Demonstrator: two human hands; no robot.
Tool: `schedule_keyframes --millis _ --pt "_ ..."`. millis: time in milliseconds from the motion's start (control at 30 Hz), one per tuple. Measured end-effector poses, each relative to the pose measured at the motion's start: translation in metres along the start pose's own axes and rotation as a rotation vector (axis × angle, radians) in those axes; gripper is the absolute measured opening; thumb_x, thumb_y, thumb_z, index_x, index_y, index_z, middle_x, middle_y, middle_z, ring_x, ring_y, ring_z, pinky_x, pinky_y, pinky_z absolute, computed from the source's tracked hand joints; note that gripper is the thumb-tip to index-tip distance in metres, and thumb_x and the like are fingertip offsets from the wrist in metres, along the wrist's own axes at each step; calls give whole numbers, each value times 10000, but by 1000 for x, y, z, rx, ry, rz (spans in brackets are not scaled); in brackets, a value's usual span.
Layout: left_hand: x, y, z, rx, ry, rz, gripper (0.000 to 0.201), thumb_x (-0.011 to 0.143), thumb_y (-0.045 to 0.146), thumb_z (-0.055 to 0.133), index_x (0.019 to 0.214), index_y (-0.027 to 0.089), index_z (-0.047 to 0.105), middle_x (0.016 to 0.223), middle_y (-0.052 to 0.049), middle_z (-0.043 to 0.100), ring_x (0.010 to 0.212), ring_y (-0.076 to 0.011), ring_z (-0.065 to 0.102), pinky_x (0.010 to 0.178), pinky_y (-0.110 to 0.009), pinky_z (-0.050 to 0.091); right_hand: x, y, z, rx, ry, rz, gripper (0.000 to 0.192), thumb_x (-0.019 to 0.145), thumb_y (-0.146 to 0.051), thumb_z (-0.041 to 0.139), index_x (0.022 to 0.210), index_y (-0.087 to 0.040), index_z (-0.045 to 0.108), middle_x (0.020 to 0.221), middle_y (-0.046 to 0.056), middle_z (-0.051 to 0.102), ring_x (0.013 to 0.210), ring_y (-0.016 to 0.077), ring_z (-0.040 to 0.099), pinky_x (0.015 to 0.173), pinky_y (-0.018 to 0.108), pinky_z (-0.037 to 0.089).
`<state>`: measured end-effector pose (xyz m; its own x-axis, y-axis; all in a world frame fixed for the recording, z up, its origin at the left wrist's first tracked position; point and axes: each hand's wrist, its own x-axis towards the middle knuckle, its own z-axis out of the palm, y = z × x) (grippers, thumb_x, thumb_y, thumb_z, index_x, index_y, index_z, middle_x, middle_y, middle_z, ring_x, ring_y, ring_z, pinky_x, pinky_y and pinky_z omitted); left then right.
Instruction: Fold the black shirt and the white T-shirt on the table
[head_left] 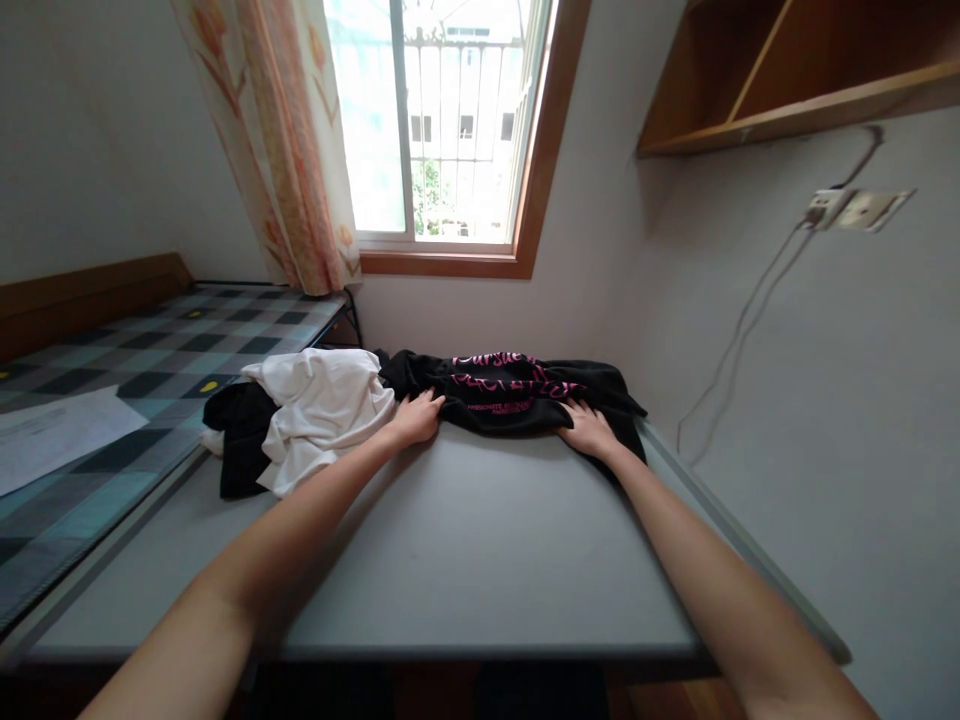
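Grey laminate covered the table [465, 540], and most of its surface on the person's side of the black garment [517, 392] lay bare, crossed only by the two forearms. The table's right edge ran just beside the wall, leaving little room on that side of the garment; its left edge met a bed with a checked cover [150, 360], on which a sheet of paper [60, 430] lay. The near edge sat below the arms, close to the bottom of the view.

The black garment, printed with pink lettering, lay bunched at the far end of the table, under the window [442, 130], reaching from about the middle of that end to the right-hand corner. To its left, touching it, was a white garment [322, 410] heaped over another dark piece of cloth [240, 430] that hung toward the bed.

The left hand [414, 417] rested at the black garment's left end, fingers curled onto the cloth's near edge; whether it pinched the fabric or only pressed it could not be told. The right hand [586, 428] lay flat with fingers spread on the garment's near edge toward its right end, pressing rather than gripping. The garment spanned the gap between the two hands, beyond their fingertips.

A curtain [285, 150] hung left of the window, and a wooden shelf [795, 80] sat high on the right wall.
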<state>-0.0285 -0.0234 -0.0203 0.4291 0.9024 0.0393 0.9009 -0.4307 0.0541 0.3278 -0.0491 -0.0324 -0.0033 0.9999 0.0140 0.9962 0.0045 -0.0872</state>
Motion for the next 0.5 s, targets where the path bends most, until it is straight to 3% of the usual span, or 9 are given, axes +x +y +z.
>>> schedule_keyframes --millis 200,300,400,500 --pt "26 -13 -9 -56 -82 -150 648 877 132 409 1518 210 342 1610 -164 223 1477 -303 237 1132 -543 299 25 -11 3 65 119 163 604 921 -424 422 1489 -223 393 1553 103 377 1416 316 324 1142 495 280" --pt "33 -14 -11 -107 -83 -190 665 839 109 466 1478 289 423 1603 -129 262 1412 -317 379 1100 -472 374 32 -17 4 129 247 367 597 908 -392 438 1453 -149 422 1453 181 458 1339 322 416 1100 479 312" --pt "35 -12 -14 -243 61 -204 600 817 74 484 1384 256 563 1480 -139 449 1218 -271 594 1044 -356 442 34 -20 4 150 264 373 518 902 -391 443 1358 -162 528 1355 186 523 1274 330 466 1080 495 314" --pt "35 -10 -21 -447 312 -224 497 825 81 484 1268 217 663 1256 -108 648 1121 -243 644 1019 -338 461 30 -17 4 182 266 273 519 863 -440 498 1317 -200 571 1311 163 543 1240 337 478 1067 495 336"
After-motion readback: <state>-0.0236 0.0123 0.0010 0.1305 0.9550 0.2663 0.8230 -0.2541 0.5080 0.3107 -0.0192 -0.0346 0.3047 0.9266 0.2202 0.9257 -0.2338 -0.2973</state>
